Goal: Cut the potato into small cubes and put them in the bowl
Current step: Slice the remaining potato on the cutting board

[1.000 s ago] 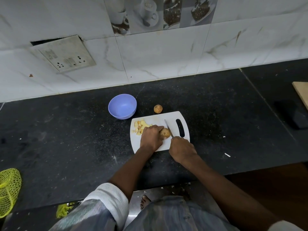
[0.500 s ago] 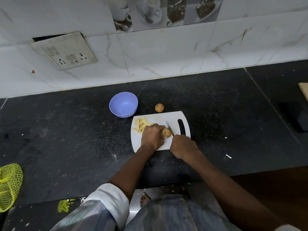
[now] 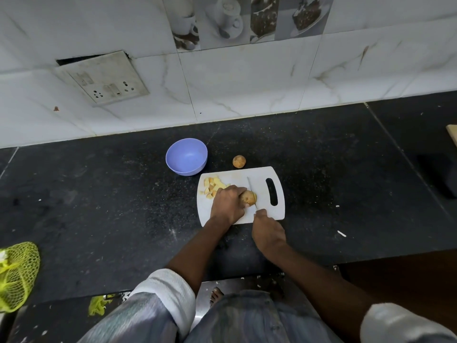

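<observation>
Two hands busy: left hand (image 3: 228,203) grips potato (image 3: 248,197), right hand (image 3: 268,231) holds knife (image 3: 251,191) (blade near fingers (image 3: 243,190), slip risks cut).

The black counter (image 3: 321,157) holds a white cutting board (image 3: 262,174), a purple bowl (image 3: 186,157) at its ten o'clock, and a small potato (image 3: 239,161) at twelve.

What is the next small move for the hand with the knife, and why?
Probably press the knife down through the potato. The blade lies across its right end, the left hand holds it steady on the cutting board, and the right hand grips the handle. The bowl looks empty.
</observation>
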